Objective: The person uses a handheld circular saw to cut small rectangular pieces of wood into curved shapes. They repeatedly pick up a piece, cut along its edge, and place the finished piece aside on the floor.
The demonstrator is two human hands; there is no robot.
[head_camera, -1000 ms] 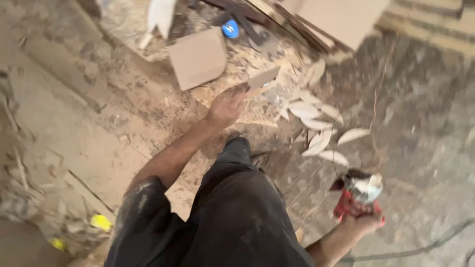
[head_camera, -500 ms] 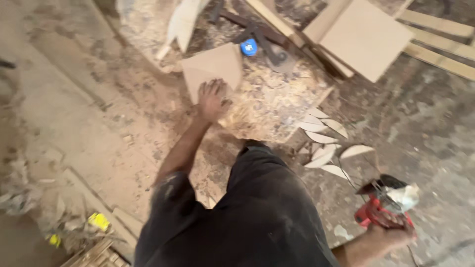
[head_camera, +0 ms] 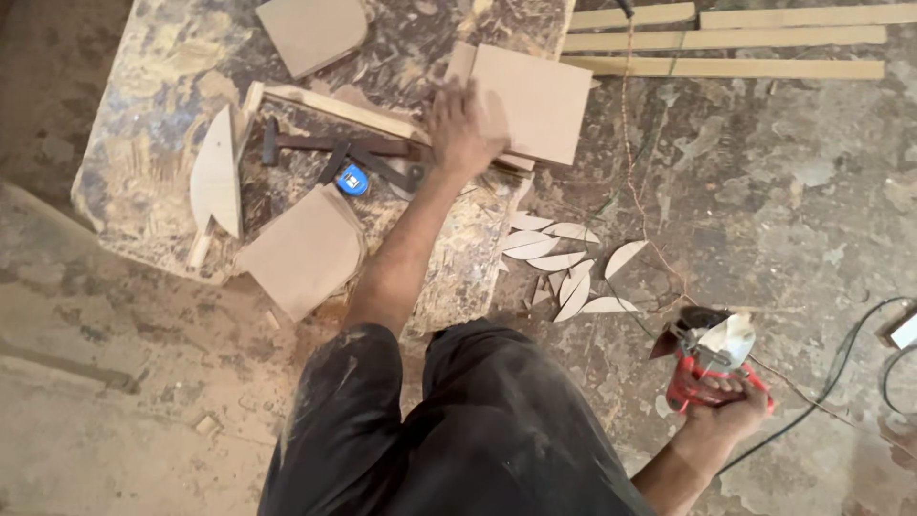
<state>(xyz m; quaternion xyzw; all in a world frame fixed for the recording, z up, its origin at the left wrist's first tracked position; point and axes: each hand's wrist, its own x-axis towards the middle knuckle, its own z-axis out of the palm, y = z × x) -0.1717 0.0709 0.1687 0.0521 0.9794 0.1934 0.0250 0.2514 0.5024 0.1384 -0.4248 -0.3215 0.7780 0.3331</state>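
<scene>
The left hand (head_camera: 465, 129) reaches far out with its fingers spread and curled down, resting on the near left edge of a square board (head_camera: 530, 100). It presses on the board rather than closing round it, and motion blur hides whether the fingertips hook under the edge. The square board lies flat at the far right corner of the counter (head_camera: 134, 134), a low, stained slab, and overhangs the corner.

Just left of the hand, a dark metal square (head_camera: 334, 148) lies on the counter with a blue tape measure (head_camera: 352, 180) touching its near side. A pale wooden strip (head_camera: 334, 107) runs diagonally from the far left toward the hand. Further left lies a pointed, leaf-shaped piece (head_camera: 216, 177). A rounded board (head_camera: 304, 250) hangs over the near edge of the counter, and another rounded board (head_camera: 310, 31) sits at the far side.

The right hand (head_camera: 726, 406) is low at the near right, closed tightly round the body of a red power tool (head_camera: 705, 363), whose cord (head_camera: 821, 392) trails off to the right across the floor (head_camera: 783, 210). Between the two hands, a cluster of pale leaf-shaped offcuts (head_camera: 568, 268) is scattered on the floor, just beside the counter. Long wooden slats (head_camera: 726, 43) lie side by side at the far right.
</scene>
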